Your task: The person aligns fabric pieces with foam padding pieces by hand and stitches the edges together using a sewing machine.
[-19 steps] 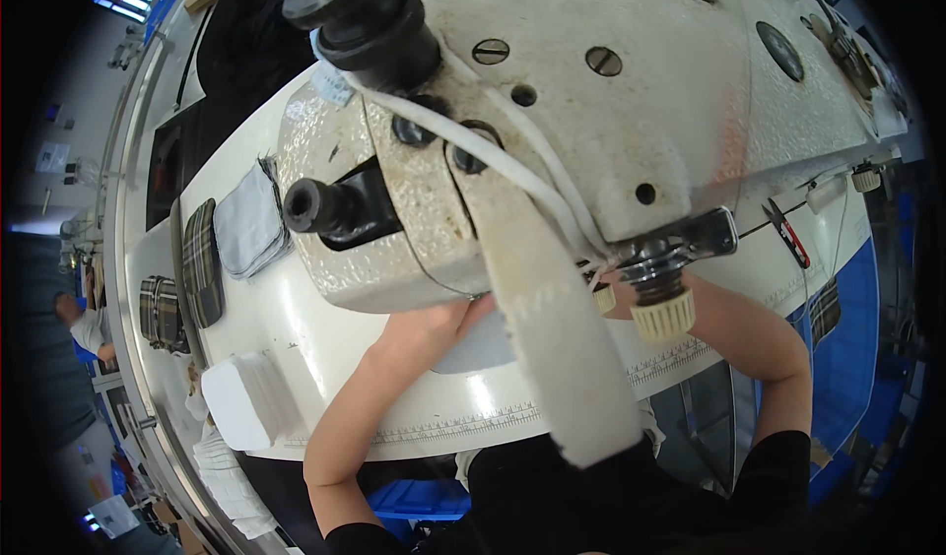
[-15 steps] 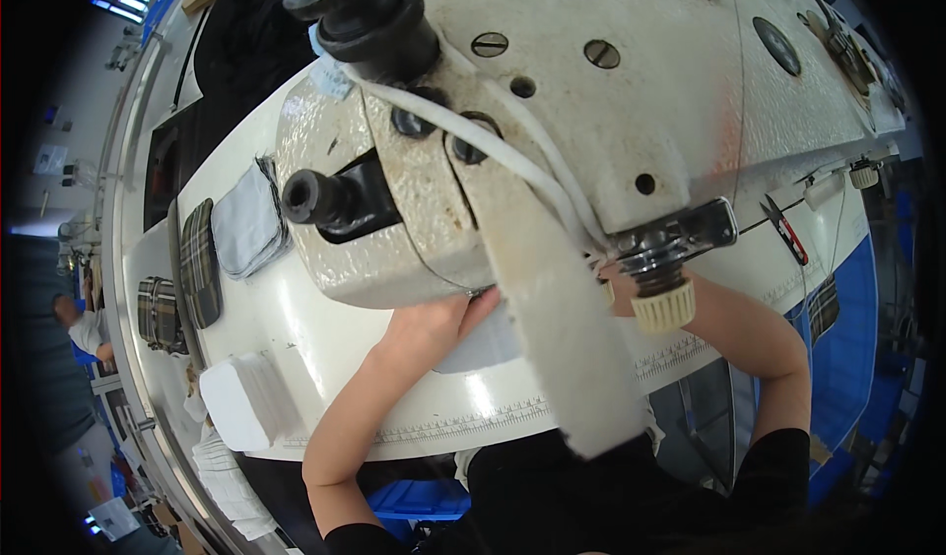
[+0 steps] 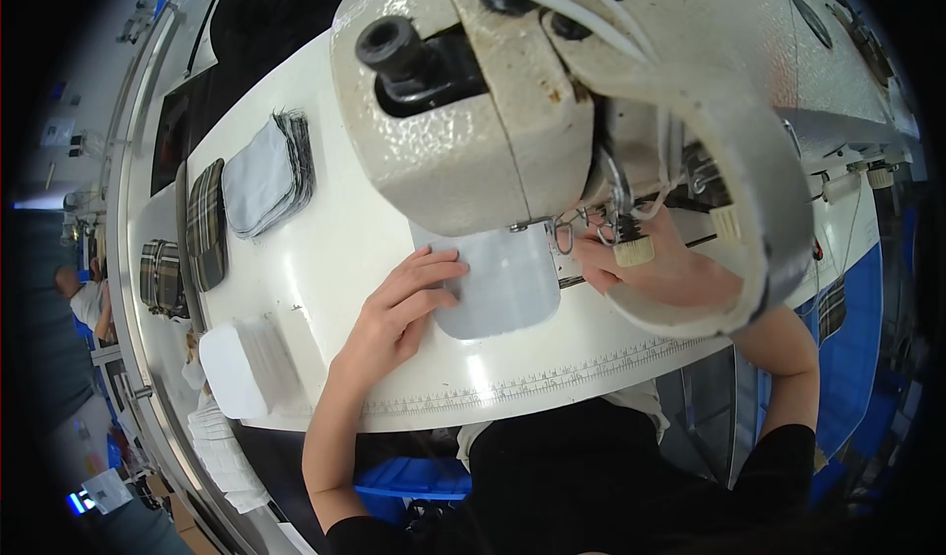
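A light grey fabric piece (image 3: 505,294) with rounded corners lies flat on the white table, its far edge hidden under the sewing machine head (image 3: 463,151). My left hand (image 3: 399,304) rests at its left side, fingers apart, with the fingertips on the cloth. To the right of the cloth, beneath the machine's thread hooks and cream knob (image 3: 634,252), is my right hand (image 3: 660,264). Its fingers are bent and drawn together near the needle area. Machine parts cover some of them, and what they hold, if anything, is hidden.
At the left lie stacked grey pieces (image 3: 264,179), dark plaid pieces (image 3: 206,225) and a white stack (image 3: 236,373). A curved pale guard (image 3: 778,191) hangs above my right wrist. A printed ruler (image 3: 532,376) follows the table's front edge. Another person's hand (image 3: 69,281) shows at far left.
The view has shifted, so the machine head sits higher in the picture. My left hand has come out from under the head, fingers spread on the cloth. More of the grey piece shows.
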### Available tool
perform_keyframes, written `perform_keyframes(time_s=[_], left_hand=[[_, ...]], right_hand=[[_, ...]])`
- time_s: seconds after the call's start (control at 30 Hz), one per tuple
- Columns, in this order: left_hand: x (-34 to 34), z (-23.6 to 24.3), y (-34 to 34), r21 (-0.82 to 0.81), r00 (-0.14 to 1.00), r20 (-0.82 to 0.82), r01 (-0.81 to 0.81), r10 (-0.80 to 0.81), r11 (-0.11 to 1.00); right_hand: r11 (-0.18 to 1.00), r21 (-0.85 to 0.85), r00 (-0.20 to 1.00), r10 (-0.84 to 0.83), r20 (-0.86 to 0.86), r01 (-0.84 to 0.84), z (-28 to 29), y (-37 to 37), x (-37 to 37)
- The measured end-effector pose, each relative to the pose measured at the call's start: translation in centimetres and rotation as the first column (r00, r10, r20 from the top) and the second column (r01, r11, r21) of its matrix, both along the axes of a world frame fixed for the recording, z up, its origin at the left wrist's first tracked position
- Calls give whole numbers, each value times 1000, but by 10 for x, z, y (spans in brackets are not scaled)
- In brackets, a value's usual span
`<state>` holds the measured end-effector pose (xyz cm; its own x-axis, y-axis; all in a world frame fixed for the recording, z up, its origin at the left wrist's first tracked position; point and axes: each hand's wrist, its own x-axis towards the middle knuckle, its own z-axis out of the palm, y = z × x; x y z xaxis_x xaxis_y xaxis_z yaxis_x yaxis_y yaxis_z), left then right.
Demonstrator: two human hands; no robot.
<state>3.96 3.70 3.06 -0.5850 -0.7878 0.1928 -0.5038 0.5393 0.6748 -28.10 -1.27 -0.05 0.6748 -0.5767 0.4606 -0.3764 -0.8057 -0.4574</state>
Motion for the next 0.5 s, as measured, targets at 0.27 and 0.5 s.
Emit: perform_keyframes(time_s=[0.27, 0.5], left_hand=[[-3, -1, -1, 44, 999, -45, -19, 21, 999], [-36, 14, 7, -11, 995, 8, -102, 103, 995]], right_hand=[[949, -305, 984, 25, -178, -80, 21, 3, -3], [982, -157, 965, 61, -255, -104, 24, 6, 3]])
